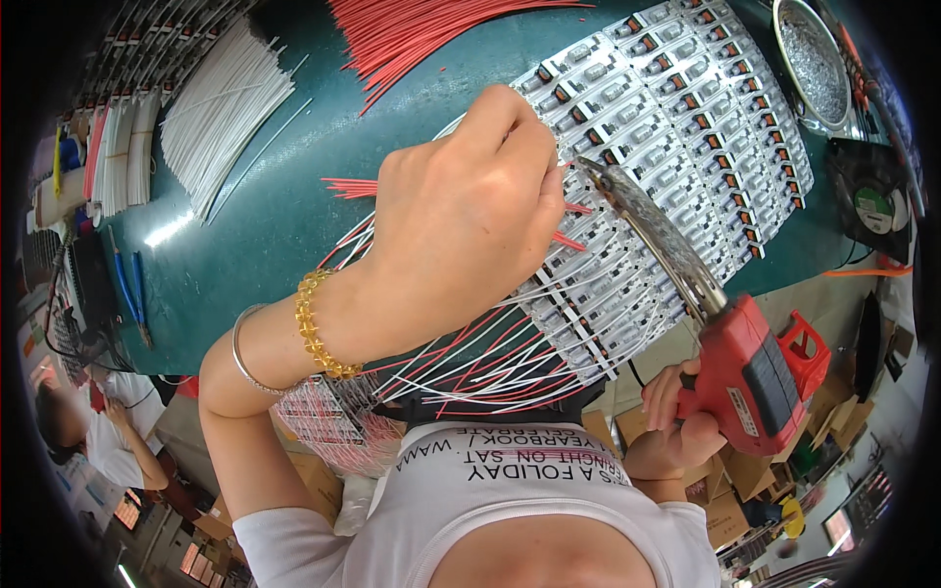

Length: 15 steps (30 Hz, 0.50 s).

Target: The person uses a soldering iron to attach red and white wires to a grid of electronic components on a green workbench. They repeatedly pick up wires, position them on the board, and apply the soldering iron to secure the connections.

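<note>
Left hand [470,206]: grip closed around red wires [353,187], above the circuit boards [676,122].
Right hand [676,416]: grip closed on red soldering gun [743,377], tip near the boards.
Circuit boards: in rows, over green tabletop [211,284].

From here I see a red and black gun [727,358], tilted, its tip [600,173] near the boards [676,127]. The pale boards lie in rows. Red wires [350,186] poke out both sides of my left hand [470,206]. Long red and white wires [480,392] trail off the near boards.
</note>
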### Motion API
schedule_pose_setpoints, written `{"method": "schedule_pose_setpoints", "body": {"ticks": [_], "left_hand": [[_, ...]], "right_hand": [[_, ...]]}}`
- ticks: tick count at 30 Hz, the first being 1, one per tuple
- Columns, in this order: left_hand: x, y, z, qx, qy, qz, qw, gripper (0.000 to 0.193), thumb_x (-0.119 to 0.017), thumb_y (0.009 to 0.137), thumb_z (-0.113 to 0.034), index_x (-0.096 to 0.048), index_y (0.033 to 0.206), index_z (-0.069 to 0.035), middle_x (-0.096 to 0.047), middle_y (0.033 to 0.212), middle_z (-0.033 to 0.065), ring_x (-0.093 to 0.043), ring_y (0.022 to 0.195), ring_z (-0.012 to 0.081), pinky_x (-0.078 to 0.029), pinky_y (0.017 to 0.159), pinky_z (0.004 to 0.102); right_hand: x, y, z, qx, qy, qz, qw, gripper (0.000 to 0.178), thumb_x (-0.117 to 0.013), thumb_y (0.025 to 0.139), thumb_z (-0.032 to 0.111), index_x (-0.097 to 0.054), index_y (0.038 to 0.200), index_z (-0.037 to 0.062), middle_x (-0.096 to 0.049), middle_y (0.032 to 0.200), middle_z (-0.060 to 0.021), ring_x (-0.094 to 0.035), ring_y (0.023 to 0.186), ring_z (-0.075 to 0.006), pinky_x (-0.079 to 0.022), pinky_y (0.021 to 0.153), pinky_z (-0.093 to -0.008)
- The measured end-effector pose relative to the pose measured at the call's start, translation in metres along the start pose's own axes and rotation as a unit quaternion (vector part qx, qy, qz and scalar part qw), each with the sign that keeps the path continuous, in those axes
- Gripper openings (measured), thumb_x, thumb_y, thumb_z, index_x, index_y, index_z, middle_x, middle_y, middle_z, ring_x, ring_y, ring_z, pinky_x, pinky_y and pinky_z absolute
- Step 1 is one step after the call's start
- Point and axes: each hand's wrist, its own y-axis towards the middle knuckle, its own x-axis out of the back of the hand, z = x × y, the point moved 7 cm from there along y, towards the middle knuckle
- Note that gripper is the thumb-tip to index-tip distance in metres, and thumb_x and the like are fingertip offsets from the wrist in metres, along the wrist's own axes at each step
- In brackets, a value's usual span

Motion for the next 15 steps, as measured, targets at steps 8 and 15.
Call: {"method": "schedule_pose_setpoints", "body": {"ticks": [8, 15], "left_hand": [[0.0, 0.0, -0.001, -0.012, 0.012, -0.005, 1.0, 0.01, -0.069, 0.075, 0.001, -0.059, 0.075, -0.001, -0.06, 0.083, 0.0062, -0.062, 0.063, 0.0211, -0.049, 0.055, 0.0308], [-0.002, 0.0, -0.002, -0.046, 0.011, -0.012, 0.999, 0.008, -0.066, 0.076, -0.006, -0.059, 0.075, -0.001, -0.055, 0.083, 0.0088, -0.06, 0.057, 0.0294, -0.048, 0.05, 0.0379]], "right_hand": [[0.016, 0.002, -0.012, 0.066, 0.094, 0.076, 0.99, 0.086, -0.059, 0.084, 0.062, -0.039, 0.127, -0.0097, -0.046, 0.048, 0.001, -0.044, 0.039, -0.0114, -0.038, 0.043, -0.0246], [0.002, -0.001, -0.007, 0.031, 0.019, -0.002, 0.999, 0.085, -0.06, 0.086, 0.059, -0.038, 0.127, -0.0128, -0.046, 0.049, 0.001, -0.043, 0.039, -0.0105, -0.038, 0.043, -0.0244]]}}
